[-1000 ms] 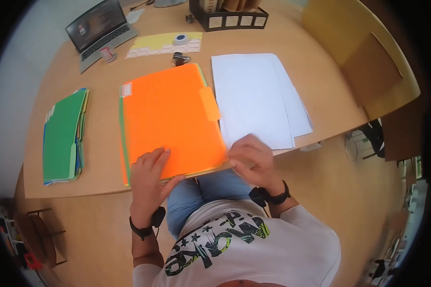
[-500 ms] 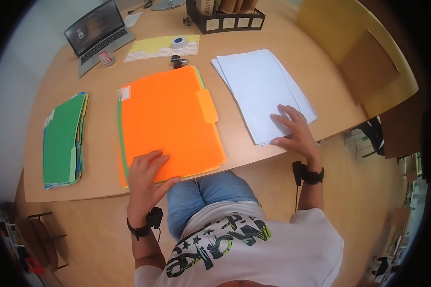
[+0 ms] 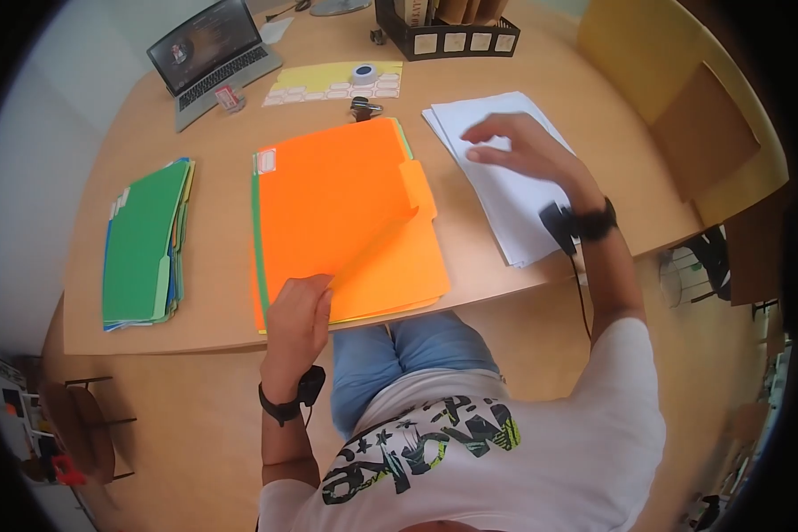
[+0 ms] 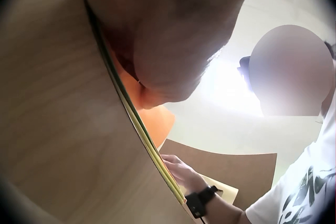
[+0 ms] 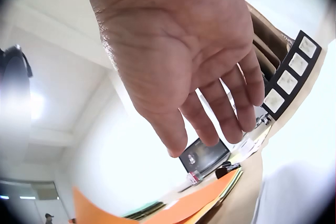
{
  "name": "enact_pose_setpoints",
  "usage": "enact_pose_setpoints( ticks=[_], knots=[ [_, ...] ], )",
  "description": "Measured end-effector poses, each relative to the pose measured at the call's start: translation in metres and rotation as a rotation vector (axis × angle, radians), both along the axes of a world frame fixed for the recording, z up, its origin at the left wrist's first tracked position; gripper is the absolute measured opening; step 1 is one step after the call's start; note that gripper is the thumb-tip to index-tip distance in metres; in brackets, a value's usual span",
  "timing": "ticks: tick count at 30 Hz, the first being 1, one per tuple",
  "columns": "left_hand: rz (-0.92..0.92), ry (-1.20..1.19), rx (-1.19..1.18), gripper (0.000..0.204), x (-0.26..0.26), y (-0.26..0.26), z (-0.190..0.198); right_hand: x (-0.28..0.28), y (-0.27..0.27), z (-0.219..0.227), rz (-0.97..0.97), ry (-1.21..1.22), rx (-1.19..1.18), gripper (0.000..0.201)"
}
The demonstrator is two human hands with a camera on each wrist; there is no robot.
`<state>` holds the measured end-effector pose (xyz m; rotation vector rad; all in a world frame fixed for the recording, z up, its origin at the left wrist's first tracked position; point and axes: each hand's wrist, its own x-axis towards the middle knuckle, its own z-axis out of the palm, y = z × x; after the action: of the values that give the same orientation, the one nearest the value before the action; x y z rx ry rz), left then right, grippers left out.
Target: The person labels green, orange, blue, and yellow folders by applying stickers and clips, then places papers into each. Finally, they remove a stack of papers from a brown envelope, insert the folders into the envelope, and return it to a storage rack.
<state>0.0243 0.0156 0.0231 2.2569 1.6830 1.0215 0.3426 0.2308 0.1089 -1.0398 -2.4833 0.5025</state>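
Head view | left hand (image 3: pixel 300 317): grip apparently pinching orange folder (image 3: pixel 328 195) | right hand (image 3: pixel 536 152): grip spread, above white sheets (image 3: pixel 498 199)

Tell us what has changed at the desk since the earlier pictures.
White paper slid right, away from the orange folder. The left hand, resting before, now grips the folder, its cover partly lifted. The right hand moved from the folder to above the paper. Green folders and laptop stayed put.

The desk (image 3: pixel 133 266) looks like smooth wood with a faint grain. The orange folder (image 3: pixel 337 204) is matt card, the laptop (image 3: pixel 230 78) dull metal, the T-shirt (image 3: pixel 541 452) soft cloth.
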Motion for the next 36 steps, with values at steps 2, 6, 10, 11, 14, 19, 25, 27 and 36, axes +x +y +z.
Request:
enact_pose_setpoints(
  ticks=[2,6,10,11,14,19,25,27,36],
  knots=[
    [-0.037,-0.030,0.038,0.030,0.009,-0.001,0.006,-0.020,0.042,-0.012,0.041,-0.107,0.035,0.037],
    [0.014,0.065,0.077,0.041,0.012,0.000,0.007,-0.045,0.102,-0.043,-0.052,-0.221,0.008,0.036],
    [0.016,0.064,0.075,0.038,0.009,0.001,0.004,-0.045,0.076,-0.023,-0.230,-0.465,0.065,0.037],
    [0.020,0.040,0.072,0.036,0.009,0.001,0.003,-0.038,0.063,-0.010,-0.223,-0.463,0.027,0.039],
    [0.021,0.014,0.076,0.031,0.007,0.001,-0.001,0.002,0.030,-0.002,-0.128,-0.417,-0.030,0.047],
    [0.028,-0.086,0.069,0.034,0.006,0.001,-0.003,0.086,-0.050,-0.004,-0.064,-0.376,-0.099,0.070],
    [0.196,-0.313,0.070,0.026,-0.005,-0.008,-0.020,0.110,-0.110,-0.026,-0.286,-0.229,-0.123,0.059],
    [0.249,-0.515,0.103,0.029,-0.008,-0.012,-0.027,0.114,-0.113,-0.035,-0.285,-0.223,-0.068,0.051],
    [0.513,-0.879,0.317,0.030,-0.016,-0.019,-0.042,0.120,-0.114,-0.065,-0.377,0.136,-0.028,0.027]
  ],
)
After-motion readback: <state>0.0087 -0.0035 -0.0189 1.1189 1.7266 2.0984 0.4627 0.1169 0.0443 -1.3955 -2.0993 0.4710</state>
